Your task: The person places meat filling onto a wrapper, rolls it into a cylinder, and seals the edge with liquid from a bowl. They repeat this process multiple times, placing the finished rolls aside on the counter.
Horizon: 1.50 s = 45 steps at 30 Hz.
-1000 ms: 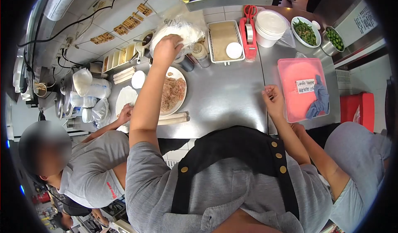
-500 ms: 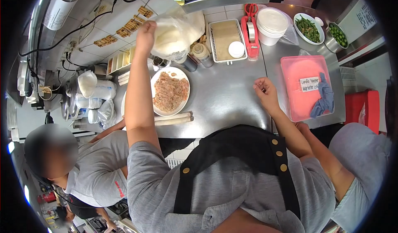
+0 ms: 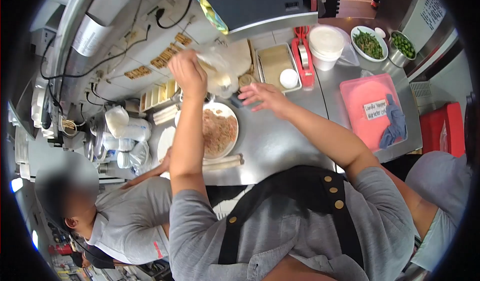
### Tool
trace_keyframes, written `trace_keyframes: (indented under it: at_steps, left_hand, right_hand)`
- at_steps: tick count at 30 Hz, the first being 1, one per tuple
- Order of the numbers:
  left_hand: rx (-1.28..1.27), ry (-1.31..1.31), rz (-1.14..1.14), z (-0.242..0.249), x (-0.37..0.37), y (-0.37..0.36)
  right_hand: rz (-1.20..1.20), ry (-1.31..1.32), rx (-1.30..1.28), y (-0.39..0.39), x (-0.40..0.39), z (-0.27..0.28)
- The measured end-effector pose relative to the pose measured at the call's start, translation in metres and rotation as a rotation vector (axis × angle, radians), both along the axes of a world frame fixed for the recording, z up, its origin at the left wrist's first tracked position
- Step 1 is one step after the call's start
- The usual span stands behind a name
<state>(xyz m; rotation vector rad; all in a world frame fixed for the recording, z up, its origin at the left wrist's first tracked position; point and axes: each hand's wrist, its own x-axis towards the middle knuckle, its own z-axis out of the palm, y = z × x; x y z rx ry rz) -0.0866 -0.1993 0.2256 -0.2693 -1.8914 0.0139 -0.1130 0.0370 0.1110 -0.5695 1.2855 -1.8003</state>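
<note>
My left hand, fingers closed, holds up a clear plastic bag by its top; something pale shows inside it. Just right of the bag is my right hand, fingers spread, with no visible contact. Below them a white plate carries a raw ground-meat mix; my left forearm covers its left part. Long pale rolls lie at the near side of the plate. Bottles behind the bag are partly hidden.
A tray with a white round lid, a red tape dispenser and stacked white tubs line the back. A labelled pink container stands right, a blue cloth on it. A co-worker is at left, another person at right.
My right hand has moved up and left from above the counter to beside the bag, its fingers now spread. My left hand still holds the bag. The camera view has shifted a little.
</note>
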Motion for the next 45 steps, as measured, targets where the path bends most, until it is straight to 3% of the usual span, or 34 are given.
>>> trace_keyframes:
  at_steps: [1,2,5,8,10,12,14,17,18,22,24,26,27,29,30,32,33,35,36,38,40,42,45]
  left_hand:
    - [-0.009,-0.016,-0.016,-0.001,0.008,0.007]
    - [-0.018,-0.033,-0.032,-0.002,0.019,0.016]
    - [0.04,-0.042,-0.149,0.0,0.058,0.057]
    - [0.165,-0.073,-0.121,0.005,0.1,0.089]
    - [0.204,-0.051,-0.104,0.01,0.121,0.094]
    - [0.275,-0.006,-0.123,0.017,0.134,0.093]
    - [0.274,0.037,-0.07,0.031,0.136,0.089]
    - [0.396,-0.087,0.13,0.058,0.127,0.073]
    - [0.398,-0.085,0.136,0.063,0.122,0.068]
    - [0.573,-0.092,-0.08,0.076,0.083,0.06]
    - [0.539,-0.247,-0.011,0.079,0.064,0.065]
    - [0.545,-0.422,0.079,0.061,0.038,0.05]
    - [0.691,-0.491,-0.026,0.043,0.024,0.038]
    - [0.965,-0.775,-0.029,-0.01,-0.007,-0.005]
    - [0.97,-0.778,-0.032,-0.029,-0.012,-0.016]
    - [1.548,-0.873,-0.253,-0.054,-0.02,-0.026]
    - [1.626,-0.899,-0.3,-0.057,-0.02,-0.029]
    - [1.596,-0.885,-0.362,-0.058,-0.022,-0.026]
    - [1.567,-0.864,-0.416,-0.057,-0.021,-0.023]
    - [1.478,-0.895,-0.528,-0.049,-0.013,-0.012]
    - [1.392,-0.917,-0.633,-0.043,-0.012,-0.008]
    - [1.32,-1.007,-0.388,-0.042,-0.013,-0.016]
    - [1.427,-0.95,-0.381,-0.042,-0.021,-0.031]
  right_hand:
    - [0.069,-0.199,-0.068,-0.014,-0.008,0.007]
    - [0.064,-0.179,-0.082,-0.026,-0.011,0.018]
    - [0.129,-0.521,-0.367,-0.043,-0.002,0.047]
    - [-0.003,-0.674,-0.342,-0.055,0.017,0.049]
    - [0.034,-0.792,-0.316,-0.037,0.037,0.071]
    - [0.036,-0.793,-0.026,-0.018,0.056,0.097]
    - [0.088,-0.774,0.008,-0.004,0.069,0.113]
    - [0.08,-0.427,-0.076,-0.002,0.086,0.114]
    - [0.085,-0.426,-0.073,-0.012,0.083,0.111]
    - [0.126,-0.075,-0.247,-0.094,0.01,0.099]
    - [0.061,-0.002,-0.401,-0.123,-0.033,0.095]
    - [-0.069,-0.183,-0.367,-0.14,-0.065,0.077]
    - [-0.061,-0.188,-0.364,-0.144,-0.077,0.059]
    - [-0.32,-0.587,-0.271,-0.138,-0.094,0.025]
    - [-0.324,-0.588,-0.265,-0.129,-0.093,0.021]
    - [-0.332,-0.509,-0.274,-0.108,-0.082,0.018]
    - [-0.339,-0.512,-0.272,-0.103,-0.075,0.016]
    - [-0.227,-0.079,-0.135,-0.094,-0.068,0.016]
    - [-0.232,-0.076,-0.135,-0.094,-0.066,0.016]
    - [-0.433,0.145,-0.145,-0.101,-0.063,0.013]
    - [-0.386,0.095,-0.134,-0.102,-0.075,0.008]
    - [-0.496,-0.035,-0.074,-0.106,-0.08,0.006]
    - [-0.518,0.114,-0.079,-0.114,-0.088,-0.001]
